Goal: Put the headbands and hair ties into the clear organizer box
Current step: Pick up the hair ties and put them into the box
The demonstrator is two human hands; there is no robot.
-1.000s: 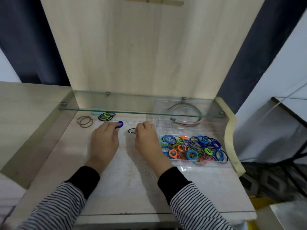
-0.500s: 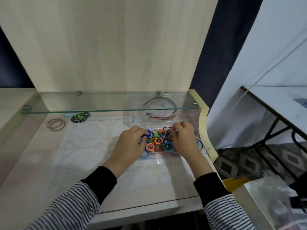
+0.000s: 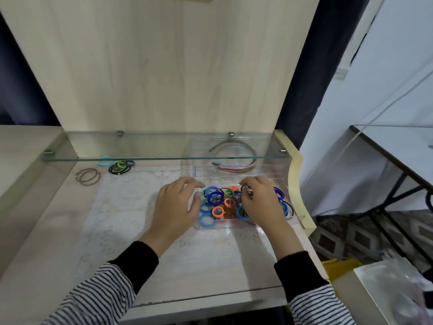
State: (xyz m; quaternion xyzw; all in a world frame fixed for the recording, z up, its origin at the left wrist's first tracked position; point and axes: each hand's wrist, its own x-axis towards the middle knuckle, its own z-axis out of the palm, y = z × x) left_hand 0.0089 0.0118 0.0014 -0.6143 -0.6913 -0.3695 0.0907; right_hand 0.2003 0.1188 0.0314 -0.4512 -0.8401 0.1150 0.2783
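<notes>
Drop-off: right hand (image 3: 262,204) pinches a thin black hair tie (image 3: 246,190) over the clear plastic organizer box (image 3: 234,227); left hand (image 3: 178,207) relaxed at its rim; next, release, then fetch the black-and-green ties (image 3: 120,166) on the table (image 3: 70,219).

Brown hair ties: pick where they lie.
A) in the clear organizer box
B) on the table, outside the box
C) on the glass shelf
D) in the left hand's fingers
B: the brown hair ties lie on the table, well left of the clear organizer box.
</notes>
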